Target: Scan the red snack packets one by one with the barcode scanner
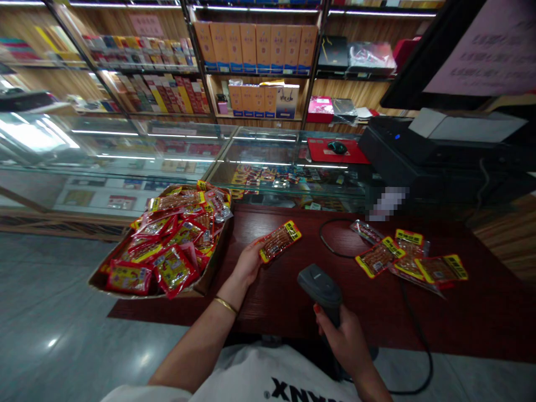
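Between the fingers of my left hand (pixel 249 262) is a snack packet (pixel 281 241), red and yellow with a clear window showing brown sticks. My right hand (pixel 344 335) is wrapped round the handle of a dark grey barcode scanner (pixel 320 285), whose head points up and toward the left, a short way from the packet. To the left, a cardboard box (pixel 215 262) is heaped with red and yellow snack packets (pixel 176 229). On the right of the dark red-brown counter (pixel 268 304) lies a loose pile of similar packets (pixel 381 257), some overlapping.
A black cable (pixel 412 312) loops over the counter's right side. Behind stands a glass display case (pixel 268 145) with a red mouse pad (pixel 318 149) and a mouse on top. A black printer-like machine (pixel 444 162) and a monitor (pixel 460 50) fill the right. Stocked shelves line the wall.
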